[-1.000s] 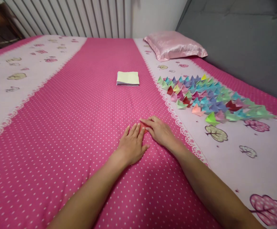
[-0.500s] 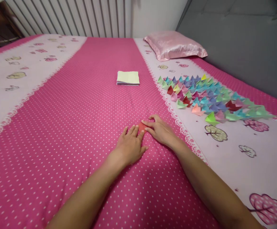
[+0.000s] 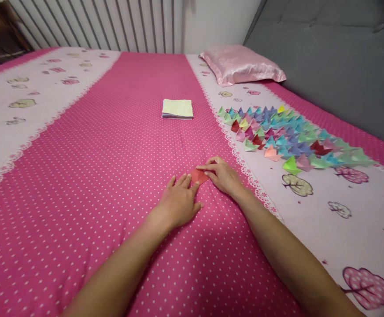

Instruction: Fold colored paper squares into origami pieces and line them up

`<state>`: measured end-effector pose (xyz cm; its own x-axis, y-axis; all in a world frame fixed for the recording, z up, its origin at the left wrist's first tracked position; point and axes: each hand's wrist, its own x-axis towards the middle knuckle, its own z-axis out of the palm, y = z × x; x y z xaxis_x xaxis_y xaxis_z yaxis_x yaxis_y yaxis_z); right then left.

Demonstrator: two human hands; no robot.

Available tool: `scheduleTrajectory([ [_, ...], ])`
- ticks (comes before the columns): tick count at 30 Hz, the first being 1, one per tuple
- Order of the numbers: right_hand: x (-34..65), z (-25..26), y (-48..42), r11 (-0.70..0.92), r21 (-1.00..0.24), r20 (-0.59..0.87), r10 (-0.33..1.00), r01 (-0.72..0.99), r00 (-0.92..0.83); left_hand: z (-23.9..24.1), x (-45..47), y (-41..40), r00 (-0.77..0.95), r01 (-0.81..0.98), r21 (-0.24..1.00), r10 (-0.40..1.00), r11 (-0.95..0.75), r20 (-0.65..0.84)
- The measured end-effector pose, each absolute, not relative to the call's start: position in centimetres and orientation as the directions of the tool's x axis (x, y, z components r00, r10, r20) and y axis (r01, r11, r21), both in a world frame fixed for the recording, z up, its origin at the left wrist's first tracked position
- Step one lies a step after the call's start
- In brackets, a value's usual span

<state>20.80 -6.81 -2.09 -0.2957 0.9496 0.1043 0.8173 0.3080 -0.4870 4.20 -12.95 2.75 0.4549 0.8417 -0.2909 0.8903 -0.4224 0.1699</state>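
A small folded piece of red paper (image 3: 198,175) lies on the pink dotted bedsheet (image 3: 112,145) between my hands. My left hand (image 3: 179,201) rests flat on the sheet, fingers stretched out, their tips on the paper's near left edge. My right hand (image 3: 223,176) lies beside it with fingers curled down, pressing the paper's right end with thumb and forefinger. Most of the paper is uncovered.
A stack of pale yellow paper squares (image 3: 177,108) sits farther up the sheet. Rows of several coloured folded paper pieces (image 3: 284,136) spread over the white band at right. A pink satin pillow (image 3: 241,64) lies beyond, by a grey headboard (image 3: 337,57).
My hands have drawn slightly apart, uncovering more of the red paper. The right hand's fingers have shifted to the paper's right end. The view has tilted a little.
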Motion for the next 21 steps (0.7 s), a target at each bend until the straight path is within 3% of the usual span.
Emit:
scheduleTrajectory([
  [11, 21.5, -2.3, -6.2, 0.346, -0.581, 0.124, 0.932, 0.736, -0.340, 2.7, 4.1, -13.0, 0.460, 0.888, 0.164, 0.844, -0.430, -0.277],
  [21, 20.4, -3.1, -5.6, 0.266, -0.573, 0.184, 0.963, 0.775, -0.195, 2.6, 4.2, -13.0, 0.457, 0.889, 0.162, 0.850, -0.429, -0.261],
])
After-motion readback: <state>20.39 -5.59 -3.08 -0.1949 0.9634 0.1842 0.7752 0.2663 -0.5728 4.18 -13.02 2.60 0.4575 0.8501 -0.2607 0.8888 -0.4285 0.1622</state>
